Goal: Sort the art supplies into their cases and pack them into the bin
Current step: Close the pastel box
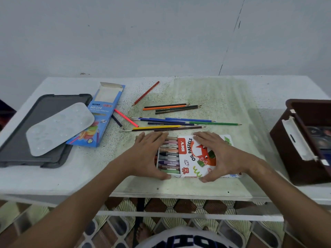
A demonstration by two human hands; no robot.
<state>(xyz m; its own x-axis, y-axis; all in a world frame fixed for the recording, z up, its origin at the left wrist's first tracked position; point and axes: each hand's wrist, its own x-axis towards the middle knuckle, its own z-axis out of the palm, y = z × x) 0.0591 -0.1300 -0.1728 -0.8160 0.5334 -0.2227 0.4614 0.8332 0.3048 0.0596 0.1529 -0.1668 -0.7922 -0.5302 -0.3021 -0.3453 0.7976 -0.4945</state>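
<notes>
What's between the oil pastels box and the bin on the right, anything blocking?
Nothing visible. The oil pastels box, held by the left hand and right hand, sits left of the brown bin with only bare table between them. The loose pencils lie behind the box, off that path.

Half-sleeved oil pastels box (195,156) (tray exposed), loose coloured pencils (172,120) beyond, blue carton (100,119) left.
</notes>
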